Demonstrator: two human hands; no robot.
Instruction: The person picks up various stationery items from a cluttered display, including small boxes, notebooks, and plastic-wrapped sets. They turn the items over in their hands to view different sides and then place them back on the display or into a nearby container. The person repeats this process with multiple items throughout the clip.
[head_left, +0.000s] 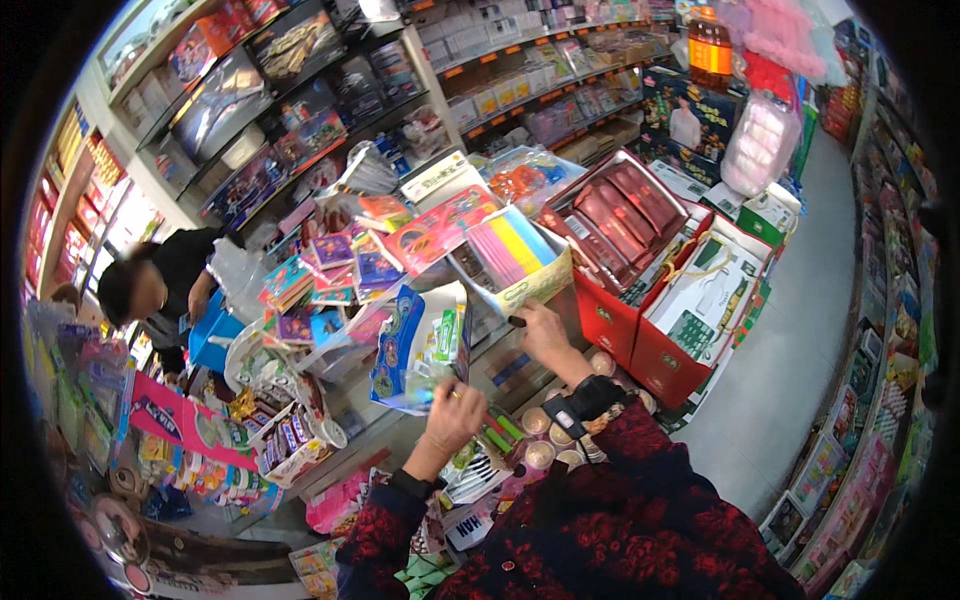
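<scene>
My left hand (454, 416) is closed on a small clear plastic packet (426, 386), held over the near edge of a blue and white cardboard box (397, 345). Inside that box lie green and white packets (445, 336). My right hand (544, 330) is at the near corner of an open yellow-green carton (536, 283), with a small dark object (517, 321) at its fingertips; whether it is gripped is unclear. The carton contains a row of pink, yellow and blue items (513, 244). Several round lidded tubs (538, 454) sit below my right wrist.
Red gift boxes (611, 319) stand at the right, beside an aisle floor (780, 315). Colourful packets (334, 251) are heaped farther back. Snack bars fill a box (289, 446) at the left. Another person (176, 277) is beyond the counter, near a blue container (214, 334).
</scene>
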